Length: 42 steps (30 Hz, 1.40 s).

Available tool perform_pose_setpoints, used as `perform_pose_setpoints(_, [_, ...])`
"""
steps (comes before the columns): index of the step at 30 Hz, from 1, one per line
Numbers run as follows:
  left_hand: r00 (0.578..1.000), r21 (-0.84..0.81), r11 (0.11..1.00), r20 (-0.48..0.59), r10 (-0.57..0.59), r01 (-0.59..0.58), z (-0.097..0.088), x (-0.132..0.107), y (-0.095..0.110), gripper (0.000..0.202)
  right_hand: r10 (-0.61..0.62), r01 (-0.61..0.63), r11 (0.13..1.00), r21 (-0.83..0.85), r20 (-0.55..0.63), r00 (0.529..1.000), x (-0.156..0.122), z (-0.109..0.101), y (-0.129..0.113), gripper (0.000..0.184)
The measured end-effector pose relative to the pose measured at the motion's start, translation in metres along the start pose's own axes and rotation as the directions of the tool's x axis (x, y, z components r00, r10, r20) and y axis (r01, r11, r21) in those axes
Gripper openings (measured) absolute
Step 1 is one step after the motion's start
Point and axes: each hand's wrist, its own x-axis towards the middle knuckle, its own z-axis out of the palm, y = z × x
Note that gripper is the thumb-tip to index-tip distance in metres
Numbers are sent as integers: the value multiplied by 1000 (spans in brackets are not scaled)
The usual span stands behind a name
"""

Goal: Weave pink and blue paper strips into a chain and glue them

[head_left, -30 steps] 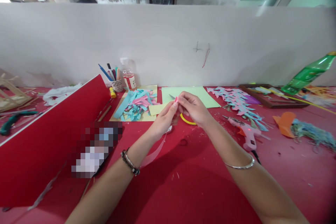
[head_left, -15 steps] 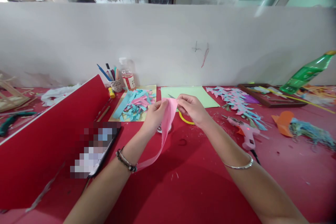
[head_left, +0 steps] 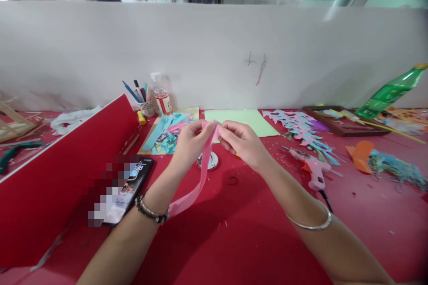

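Red table (head_left: 254, 240): one; one phone (head_left: 129, 185) near left, one pink glue gun (head_left: 314, 169) right.
Pink paper strip (head_left: 201, 178): one, above the table's centre; its long axis runs from the fingertips down and left to the left wrist; the top is narrower than half a second ago.
Left hand (head_left: 189, 142): pinched on the strip's top.
Right hand (head_left: 244, 144): pinched on the same end, now closer to the left.
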Motion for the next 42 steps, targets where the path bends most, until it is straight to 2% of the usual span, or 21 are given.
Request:
perform_pose_setpoints(5, [995,-22,995,-30,94,-94,-4,-6,14,33,-81,82,997,2,-17,997,-9,5,-17,26])
perform_pose_setpoints(12, [991,-49,994,-104,87,-93,-5,-9,20,33,-78,79,996,46,-14,997,-11,8,-20,25])
perform_pose_setpoints(20, [990,-218,976,-128,-56,27,-1,0,-6,30,4,0,996,85,-47,999,-3,7,-8,26])
perform_pose_setpoints(24, [978,-266,962,-173,-115,66,-4,5,-15,30,37,-23,989,145,-90,995,0,6,0,26])
perform_pose_setpoints(26, [982,-280,953,-113,-154,117,-5,6,-15,33,40,-22,986,166,-107,993,1,5,4,27])
perform_pose_setpoints(29, [981,-210,959,83,-176,190,-1,4,-11,35,22,6,981,192,-143,990,3,4,9,29])
perform_pose_setpoints(31, [982,-127,982,144,-121,139,3,2,-10,30,14,23,975,222,-166,986,5,3,13,28])
perform_pose_setpoints(34, [992,-31,1000,123,0,4,7,0,-11,23,28,18,965,263,-171,985,6,2,16,26])
perform_pose_setpoints(36, [996,33,999,84,28,-31,7,1,-13,26,23,16,974,227,-169,985,7,2,16,28])
perform_pose_setpoints(42, [998,185,981,-28,56,-50,3,2,-15,34,6,-22,994,-110,-142,990,5,4,13,27])
